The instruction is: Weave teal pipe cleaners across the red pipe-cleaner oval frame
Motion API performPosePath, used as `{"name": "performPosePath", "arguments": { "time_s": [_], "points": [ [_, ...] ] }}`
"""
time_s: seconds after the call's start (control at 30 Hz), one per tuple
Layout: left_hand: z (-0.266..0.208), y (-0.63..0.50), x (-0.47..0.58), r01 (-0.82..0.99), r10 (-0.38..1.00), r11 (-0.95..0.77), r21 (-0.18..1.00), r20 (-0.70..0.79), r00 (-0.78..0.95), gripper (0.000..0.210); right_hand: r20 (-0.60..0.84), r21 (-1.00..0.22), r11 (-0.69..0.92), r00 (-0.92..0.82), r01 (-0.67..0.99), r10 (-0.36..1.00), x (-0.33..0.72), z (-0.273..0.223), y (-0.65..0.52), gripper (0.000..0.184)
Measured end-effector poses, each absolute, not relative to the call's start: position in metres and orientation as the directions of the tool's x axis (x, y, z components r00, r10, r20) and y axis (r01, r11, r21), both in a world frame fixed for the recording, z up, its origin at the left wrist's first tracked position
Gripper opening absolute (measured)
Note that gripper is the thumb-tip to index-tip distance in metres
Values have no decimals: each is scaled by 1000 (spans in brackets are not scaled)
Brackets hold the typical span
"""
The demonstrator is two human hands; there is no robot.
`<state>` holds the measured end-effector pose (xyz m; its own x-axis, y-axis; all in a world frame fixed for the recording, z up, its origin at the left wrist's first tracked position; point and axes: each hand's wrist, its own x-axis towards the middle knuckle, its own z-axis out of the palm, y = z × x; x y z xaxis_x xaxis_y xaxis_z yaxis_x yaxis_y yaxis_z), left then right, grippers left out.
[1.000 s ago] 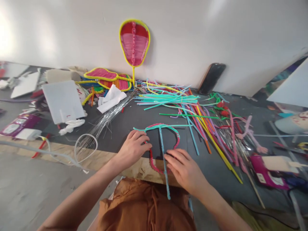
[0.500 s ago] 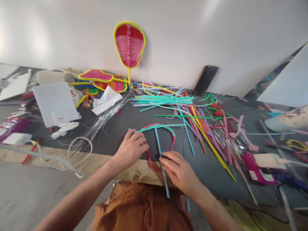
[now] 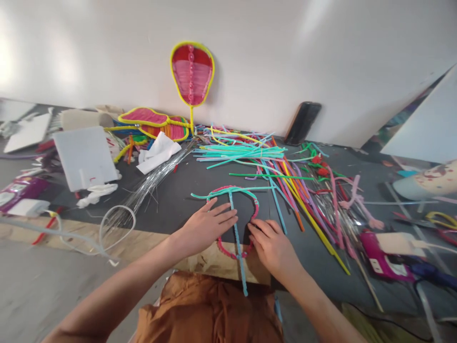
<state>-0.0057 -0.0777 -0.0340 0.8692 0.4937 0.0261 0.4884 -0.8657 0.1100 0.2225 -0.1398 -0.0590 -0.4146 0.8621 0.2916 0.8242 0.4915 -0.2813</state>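
Observation:
A pink-red pipe-cleaner loop point(image 3: 228, 254) lies at the table's front edge, with a twisted light-blue pipe-cleaner stem point(image 3: 237, 238) down its middle and out past the bottom. Across its top run turquoise pipe cleaners point(image 3: 200, 196) with loose ends sticking out both sides. My left hand point(image 3: 202, 227) rests flat over the loop's left side, fingers stretched out and reaching the stem. At the loop's right side, my right hand point(image 3: 273, 243) has its fingers bent and closed on the pink-red rim; its thumb is mostly hidden.
Bundled turquoise pipe cleaners point(image 3: 246, 151) and loose coloured ones lie behind. A yellow-rimmed pink paddle shape point(image 3: 193, 74) stands against the wall, near a leaning black phone point(image 3: 303, 123). Thin silver wires point(image 3: 150, 174) fan out at left. Purple glue guns point(image 3: 383, 257) lie on both sides.
My left hand has moved from the loop's upper left down and right, flattening over it. My right hand has left the stem for the right rim.

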Motion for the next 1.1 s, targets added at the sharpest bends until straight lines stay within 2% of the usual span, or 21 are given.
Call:
{"name": "performPosePath", "arguments": {
  "time_s": [0.1, 0.2, 0.3, 0.4, 0.53, 0.7, 1.1],
  "points": [
    [-21, -69, -17, 563, 573, -817, 125, 71, 816, 58, 296, -339, 511, -426, 790, 855, 230, -47, -131, 28],
    [-6, -54, -24, 756, 766, -641, 133, 177, 618, 37, 360, -323, 547, -434, 773, 826, 234, -31, -112, 26],
    [-1, -41, -21, 860, 861, -495, 123, 203, 467, 20, 409, -271, 591, -464, 760, 786, 225, -21, -85, 25],
    [-5, -35, -16, 881, 884, -461, 107, 146, 445, 18, 400, -230, 647, -535, 727, 744, 206, -24, -59, 25],
    [-17, -31, -17, 889, 898, -440, 127, 88, 432, 17, 343, -248, 674, -588, 696, 733, 187, -41, -36, 23],
    [-24, -25, -24, 902, 918, -395, 172, 25, 397, 18, 323, -269, 666, -586, 696, 743, 186, -56, -33, 24],
    [-29, -23, -24, 911, 946, -313, 270, 0, 325, 19, 295, -308, 632, -560, 711, 774, 184, -59, -31, 26]
  ]
}}
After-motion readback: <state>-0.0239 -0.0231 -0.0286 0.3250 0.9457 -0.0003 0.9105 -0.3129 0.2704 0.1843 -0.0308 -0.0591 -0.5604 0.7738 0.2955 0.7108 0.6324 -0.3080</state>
